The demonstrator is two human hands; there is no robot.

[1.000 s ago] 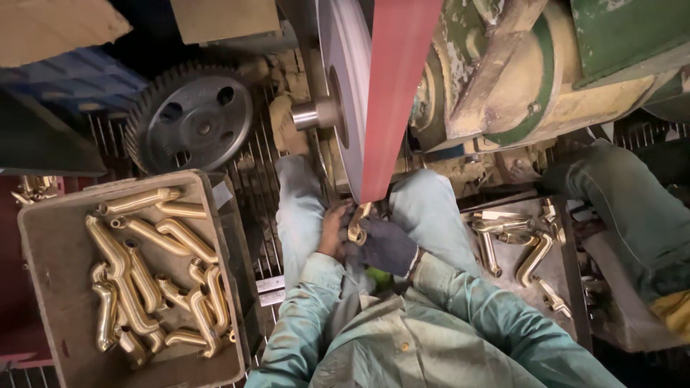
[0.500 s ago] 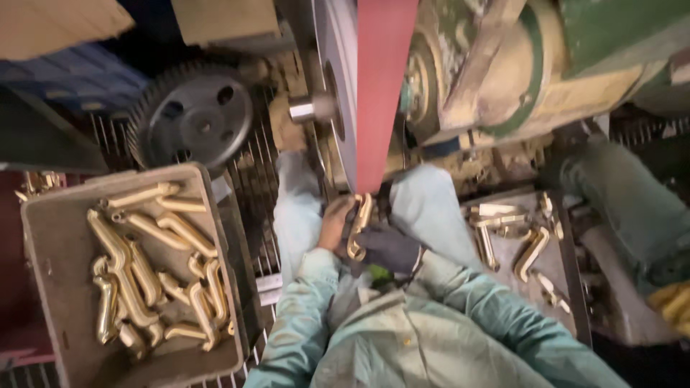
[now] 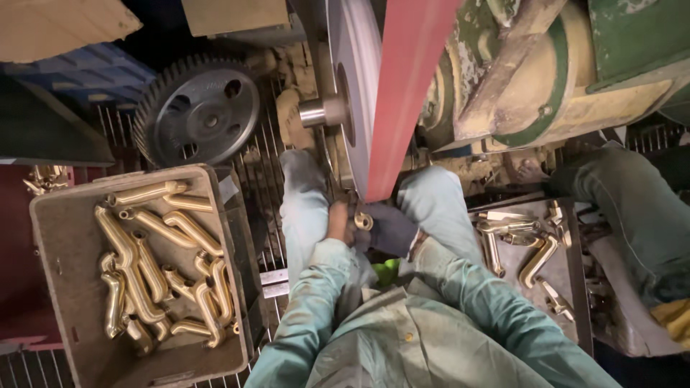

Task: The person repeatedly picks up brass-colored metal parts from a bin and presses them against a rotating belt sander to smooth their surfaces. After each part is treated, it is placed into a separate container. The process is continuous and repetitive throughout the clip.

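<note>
Left hand (image 3: pixel 338 221) and right hand (image 3: pixel 384 228) (dark-gloved) gripping brass fitting (image 3: pixel 361 215), long axis upward, against red belt (image 3: pixel 406 100)

Most of the brass part (image 3: pixel 363 220) hides between both hands, behind the belt (image 3: pixel 402 108).

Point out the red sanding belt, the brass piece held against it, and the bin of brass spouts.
red sanding belt (image 3: pixel 402 108): head view, on the flat face of the belt.
brass piece (image 3: pixel 363 220): head view, on its ring-shaped end between the hands.
bin of brass spouts (image 3: pixel 61 223): head view, on the bare floor near its left wall.
</note>
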